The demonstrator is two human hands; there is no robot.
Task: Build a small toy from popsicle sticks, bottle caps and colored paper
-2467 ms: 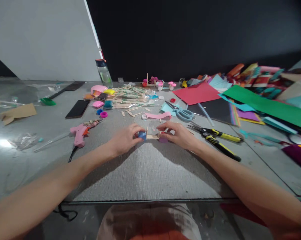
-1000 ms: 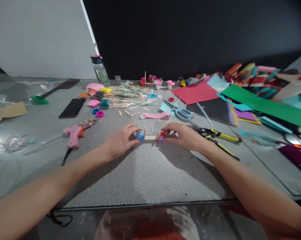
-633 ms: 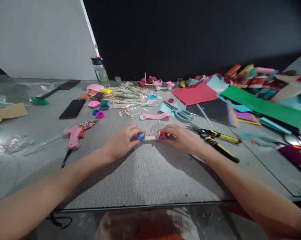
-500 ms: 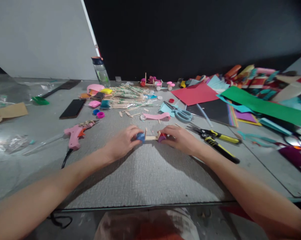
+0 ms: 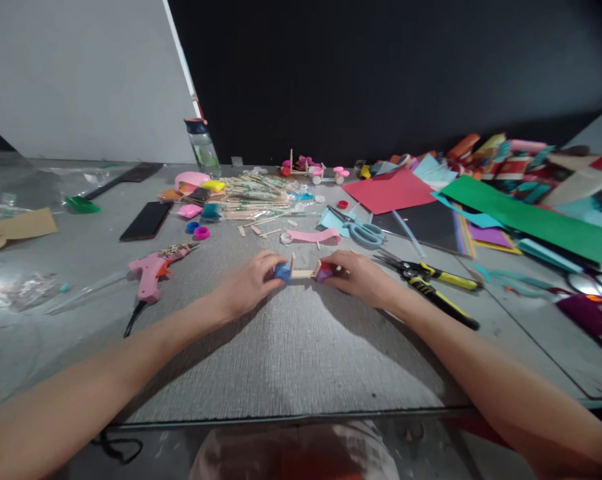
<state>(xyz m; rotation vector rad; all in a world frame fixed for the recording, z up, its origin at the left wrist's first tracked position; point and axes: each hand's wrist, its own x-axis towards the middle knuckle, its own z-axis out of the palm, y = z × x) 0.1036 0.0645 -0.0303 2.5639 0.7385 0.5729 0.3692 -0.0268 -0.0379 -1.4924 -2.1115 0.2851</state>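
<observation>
A small craft-stick model (image 5: 303, 274) rests on the table between my hands, with a flat stick lying across and short sticks standing up from it. My left hand (image 5: 253, 280) pinches its left end, where a blue round piece (image 5: 282, 272) shows, perhaps a bottle cap. At the right end my right hand (image 5: 351, 275) grips a red and purple round piece (image 5: 324, 273) between thumb and fingers. The fingers partly cover both end pieces, so their exact shape is hard to make out.
A pink glue gun (image 5: 151, 272) lies left, near a phone (image 5: 145, 221). Behind the model are a pink paper strip (image 5: 315, 236), scissors (image 5: 365, 232) and bundled sticks (image 5: 255, 193). Black-and-yellow pliers (image 5: 431, 283) lie right, before coloured sheets (image 5: 525, 217).
The camera view has tilted very slightly. Both hands keep their hold on the model in nearly the same place.
</observation>
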